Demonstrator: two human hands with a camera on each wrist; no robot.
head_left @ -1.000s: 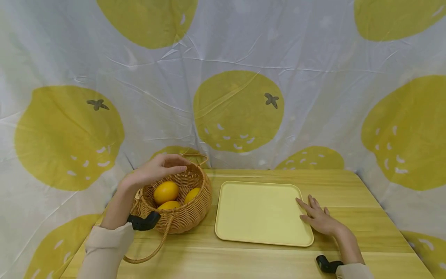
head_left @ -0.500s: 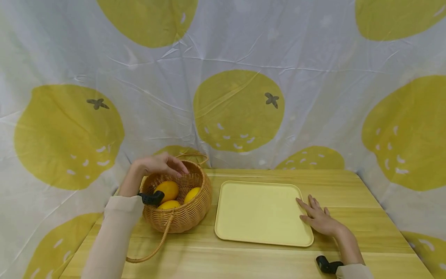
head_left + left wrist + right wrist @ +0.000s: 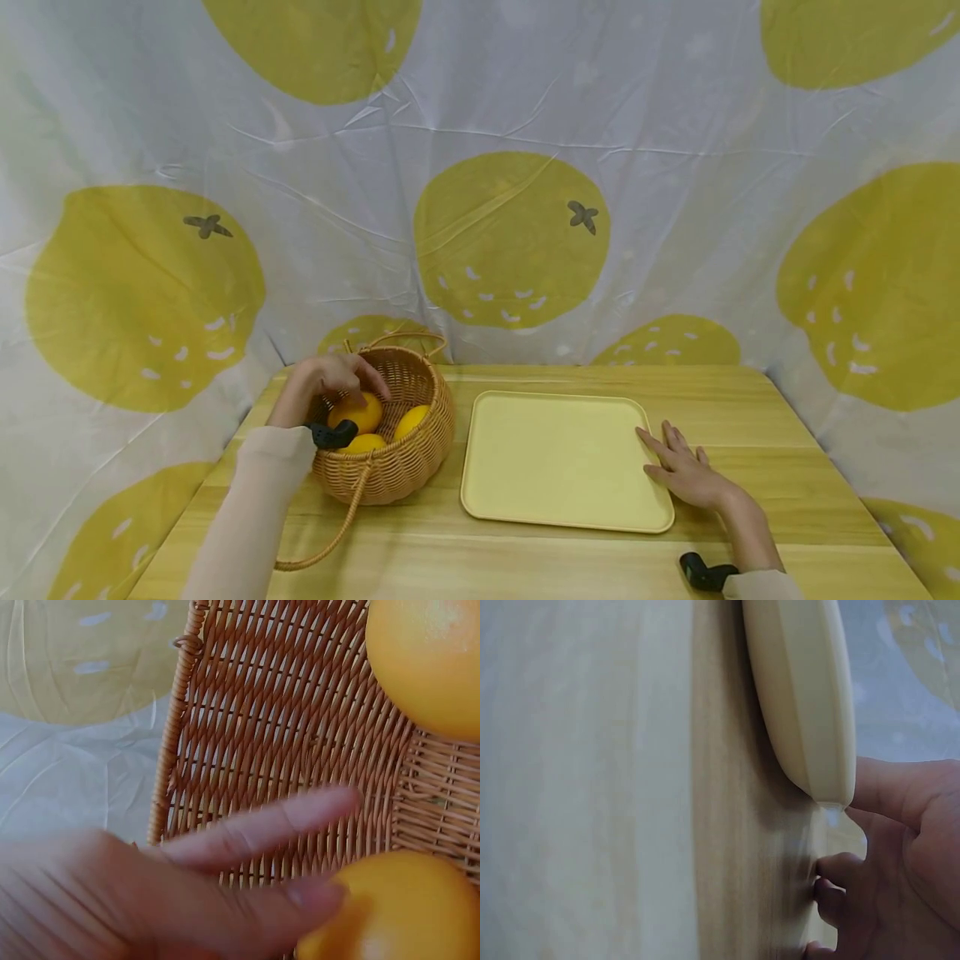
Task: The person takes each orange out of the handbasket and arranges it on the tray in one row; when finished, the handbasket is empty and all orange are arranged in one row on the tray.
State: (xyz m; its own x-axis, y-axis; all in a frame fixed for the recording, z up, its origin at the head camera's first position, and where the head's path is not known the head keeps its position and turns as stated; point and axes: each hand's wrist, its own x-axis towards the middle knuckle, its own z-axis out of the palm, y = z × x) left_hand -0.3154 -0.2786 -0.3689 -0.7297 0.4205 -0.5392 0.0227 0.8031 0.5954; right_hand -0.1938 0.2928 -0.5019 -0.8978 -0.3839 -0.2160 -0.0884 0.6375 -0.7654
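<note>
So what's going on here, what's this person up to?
A person is working with both hands at a wooden table. The left hand hangs in the mouth of a wicker basket, over an orange-yellow fruit, thumb and fingers apart; I can't tell whether it touches the fruit. Two more fruits are in the basket. The right hand is at the right edge of a pale yellow tray, beside the basket.
</note>
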